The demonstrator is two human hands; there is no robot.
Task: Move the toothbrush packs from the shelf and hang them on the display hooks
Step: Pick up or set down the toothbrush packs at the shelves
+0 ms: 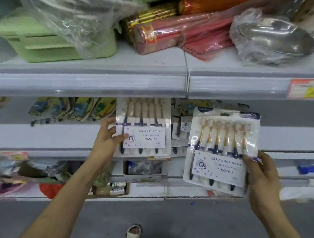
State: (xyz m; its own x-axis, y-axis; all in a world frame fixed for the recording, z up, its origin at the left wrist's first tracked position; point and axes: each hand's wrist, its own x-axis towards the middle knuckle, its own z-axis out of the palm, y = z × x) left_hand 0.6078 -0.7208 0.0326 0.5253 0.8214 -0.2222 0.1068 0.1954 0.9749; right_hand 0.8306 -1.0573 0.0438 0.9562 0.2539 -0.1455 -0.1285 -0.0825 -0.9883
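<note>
Grey shop shelving (91, 80) filled the view. One toothbrush pack (220, 143) was held in front of it, and a second pack (144, 125) sat on a pile (179, 138) on the middle shelf. The right hand (263, 177) gripped the first by its lower right edge, and the left hand (107, 139) pinched the second's left edge.

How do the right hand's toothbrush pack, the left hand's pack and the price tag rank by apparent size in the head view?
1. right-hand pack
2. left-hand pack
3. price tag
Packs look identical; the first may only be nearer.
</note>
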